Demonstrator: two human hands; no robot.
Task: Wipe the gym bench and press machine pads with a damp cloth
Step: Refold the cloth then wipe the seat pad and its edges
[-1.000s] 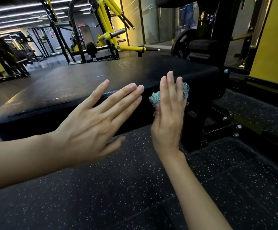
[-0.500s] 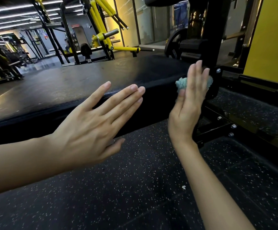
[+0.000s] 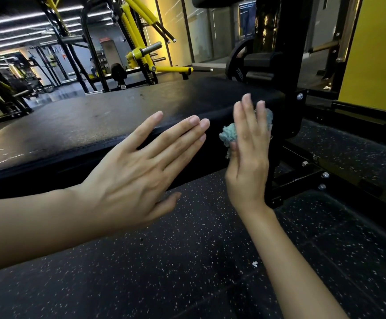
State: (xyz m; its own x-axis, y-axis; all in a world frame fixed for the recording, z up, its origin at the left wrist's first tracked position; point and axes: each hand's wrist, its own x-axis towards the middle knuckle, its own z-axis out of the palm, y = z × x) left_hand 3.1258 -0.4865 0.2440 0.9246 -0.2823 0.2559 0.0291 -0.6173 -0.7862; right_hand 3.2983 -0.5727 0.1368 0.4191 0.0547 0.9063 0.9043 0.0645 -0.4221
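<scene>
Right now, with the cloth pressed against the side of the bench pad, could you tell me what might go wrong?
The right hand presses the cloth with flat fingers, not a grip, so it could slip and drop to the floor. The bolted frame post stands just beyond that hand; a longer stroke might knock the fingers on it.

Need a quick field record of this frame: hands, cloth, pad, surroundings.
left hand: fingers straight and spread, in front of the bench pad's near edge; contact unclear
right hand: straight fingers press the cloth against the pad's side
cloth: teal, bunched, mostly hidden behind the right hand
bench pad: black, top scuffed
frame post: black, at the pad's right end
floor: dark speckled rubber
background: yellow machine
</scene>
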